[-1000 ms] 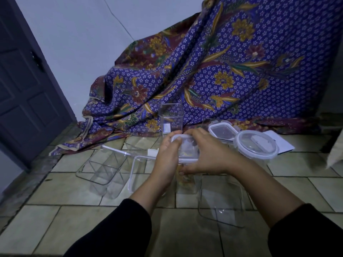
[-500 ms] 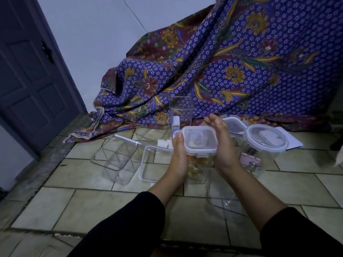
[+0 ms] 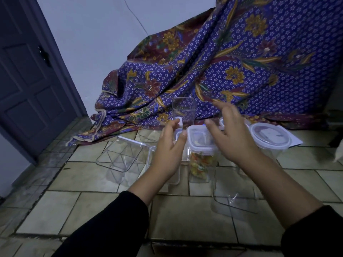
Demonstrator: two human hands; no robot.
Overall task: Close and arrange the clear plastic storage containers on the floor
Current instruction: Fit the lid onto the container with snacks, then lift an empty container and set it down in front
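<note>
Between the released left hand [image 3: 168, 153] and right hand [image 3: 233, 140], the lidded container [image 3: 201, 167] stands upright, its long axis vertical.

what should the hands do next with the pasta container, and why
Probably press the lid down at its edges to latch it. It sits on the pasta container, the left hand and right hand hover open on either side, and blur hides whether it is locked.
</note>
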